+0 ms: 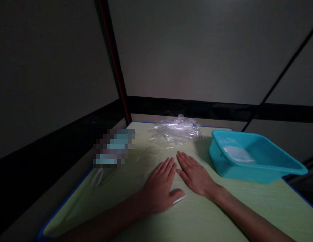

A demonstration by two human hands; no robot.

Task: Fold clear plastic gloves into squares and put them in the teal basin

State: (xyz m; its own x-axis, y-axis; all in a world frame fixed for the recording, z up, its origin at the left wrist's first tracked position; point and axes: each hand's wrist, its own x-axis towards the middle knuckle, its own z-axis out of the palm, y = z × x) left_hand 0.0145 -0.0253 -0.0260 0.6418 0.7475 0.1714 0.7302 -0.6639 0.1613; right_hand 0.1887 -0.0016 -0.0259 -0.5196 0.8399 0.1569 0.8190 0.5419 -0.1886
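My left hand (161, 185) lies flat, palm down, with its fingers stretched out and the thumb pointing right. Just to its right rests my right hand (195, 173), also flat and palm down, fingers together and pointing away from me. Beneath them, a thin clear plastic film (180, 199) shows as a shiny edge by the left thumb; its full outline is hard to make out. Beyond the fingertips sits a crumpled heap of clear plastic bags (176, 129).
The pale green table (270, 198) has a blue edge. On its right stands a turquoise plastic basin (244, 171) holding a flat whitish packet (238, 154). At left lies a pixelated object (113, 148) with a white strap (97, 177). Walls close off the back and left.
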